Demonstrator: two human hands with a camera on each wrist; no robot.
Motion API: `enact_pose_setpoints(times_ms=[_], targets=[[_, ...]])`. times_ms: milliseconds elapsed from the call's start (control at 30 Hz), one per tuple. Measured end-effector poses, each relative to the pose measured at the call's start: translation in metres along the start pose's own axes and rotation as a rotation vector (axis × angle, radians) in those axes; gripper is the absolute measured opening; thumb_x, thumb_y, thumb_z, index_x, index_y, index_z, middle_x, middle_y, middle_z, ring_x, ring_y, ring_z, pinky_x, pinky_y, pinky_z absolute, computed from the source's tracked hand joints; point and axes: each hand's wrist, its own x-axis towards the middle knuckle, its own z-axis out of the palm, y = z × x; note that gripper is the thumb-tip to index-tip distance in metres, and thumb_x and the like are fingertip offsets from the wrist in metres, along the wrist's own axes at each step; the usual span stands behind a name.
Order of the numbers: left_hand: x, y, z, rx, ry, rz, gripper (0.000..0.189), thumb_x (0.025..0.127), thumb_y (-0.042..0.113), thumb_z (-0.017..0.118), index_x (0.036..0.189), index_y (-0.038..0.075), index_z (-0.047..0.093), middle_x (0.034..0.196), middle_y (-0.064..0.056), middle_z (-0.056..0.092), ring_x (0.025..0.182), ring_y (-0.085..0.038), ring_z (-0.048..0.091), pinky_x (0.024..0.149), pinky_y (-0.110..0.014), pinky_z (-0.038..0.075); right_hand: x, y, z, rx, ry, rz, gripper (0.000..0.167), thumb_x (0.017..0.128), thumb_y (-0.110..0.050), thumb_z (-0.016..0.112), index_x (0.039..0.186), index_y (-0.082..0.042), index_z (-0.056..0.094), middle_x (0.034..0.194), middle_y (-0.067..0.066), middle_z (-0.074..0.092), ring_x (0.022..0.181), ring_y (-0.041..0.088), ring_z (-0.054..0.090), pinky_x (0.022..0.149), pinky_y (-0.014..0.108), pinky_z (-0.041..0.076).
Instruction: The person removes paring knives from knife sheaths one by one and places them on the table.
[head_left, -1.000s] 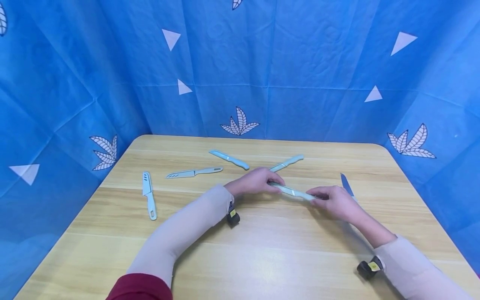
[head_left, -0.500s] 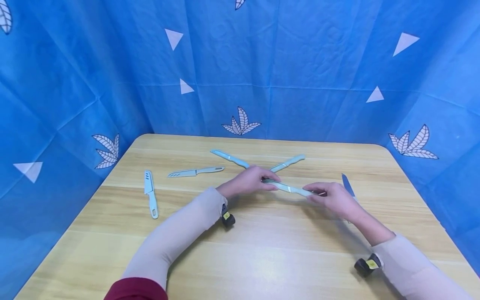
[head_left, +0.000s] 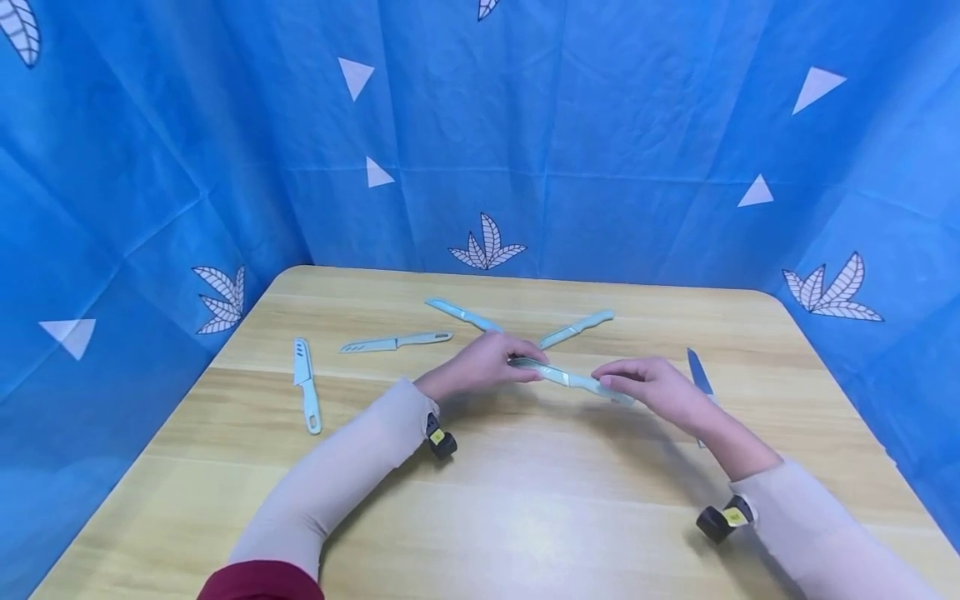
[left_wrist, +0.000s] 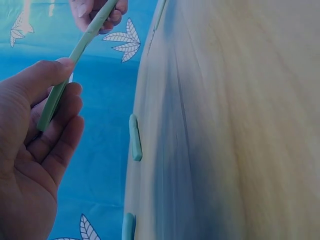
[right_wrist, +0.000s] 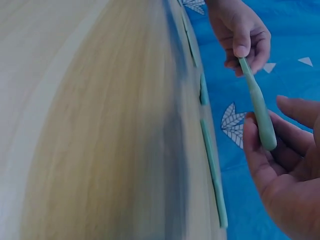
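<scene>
A pale green sheathed paring knife (head_left: 557,375) hangs above the table between both hands. My left hand (head_left: 491,364) pinches its sheath end between thumb and fingers, as the left wrist view shows clearly. At the handle end is my right hand (head_left: 652,387). In the right wrist view its fingers (right_wrist: 260,160) lie behind the handle (right_wrist: 262,117), while the thumb (right_wrist: 297,110) stands off it. The handle's tip shows below the right fingertips in the head view. Another sheathed knife (head_left: 576,329) lies on the table just beyond the held one.
To the left lie two slotted-sheath knives (head_left: 306,383) (head_left: 396,342). A further knife (head_left: 461,314) lies behind my left hand, its handle end hidden. A bare blue blade (head_left: 699,371) lies behind my right forearm. Blue curtains (head_left: 480,125) surround the wooden table (head_left: 525,517).
Both hands have shifted left with the knife. The right thumb and fingers have loosened around the handle, whose tip now shows past them.
</scene>
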Motion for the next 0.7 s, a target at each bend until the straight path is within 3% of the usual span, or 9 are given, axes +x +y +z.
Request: enact_pose_setpoints(times_ms=[133, 300, 433, 700], targets=[[-0.005, 0.001, -0.003, 0.022, 0.008, 0.015, 0.024, 0.088, 0.03, 0.075, 0.11, 0.019, 0.075, 0.1, 0.009, 0.072, 0.055, -0.005, 0.043, 0.051, -0.021, 0.04, 0.006, -0.004, 0.002, 0.039, -0.08, 0.016, 0.04, 0.097, -0.043, 0.059, 0.127, -0.018, 0.066, 0.12, 0.003, 0.066, 0.115, 0.025, 0.055, 0.095, 0.043, 0.046], [-0.008, 0.001, -0.006, 0.05, -0.001, 0.022, 0.024, 0.088, 0.029, 0.075, 0.11, 0.018, 0.075, 0.099, 0.011, 0.072, 0.063, -0.004, 0.051, 0.055, -0.02, 0.044, 0.015, -0.006, 0.007, 0.181, -0.198, 0.016, 0.038, 0.1, -0.036, 0.057, 0.126, -0.01, 0.065, 0.102, 0.018, 0.066, 0.097, 0.032, 0.059, 0.087, 0.041, 0.048], [-0.01, 0.0, -0.007, 0.045, -0.005, 0.025, 0.023, 0.088, 0.028, 0.075, 0.109, 0.018, 0.075, 0.099, 0.011, 0.072, 0.065, -0.005, 0.053, 0.057, -0.02, 0.046, 0.02, -0.006, 0.011, 0.265, -0.256, 0.025, 0.037, 0.101, -0.032, 0.056, 0.123, -0.004, 0.064, 0.093, 0.022, 0.062, 0.086, 0.031, 0.059, 0.079, 0.041, 0.052], [-0.017, -0.004, -0.006, 0.012, -0.008, 0.018, 0.021, 0.088, 0.026, 0.075, 0.108, 0.018, 0.075, 0.106, 0.008, 0.072, 0.081, -0.001, 0.061, 0.072, -0.019, 0.053, 0.028, -0.002, 0.022, 0.411, -0.341, 0.048, 0.043, 0.102, -0.027, 0.054, 0.125, 0.01, 0.057, 0.102, 0.028, 0.063, 0.083, 0.025, 0.064, 0.079, 0.04, 0.058]])
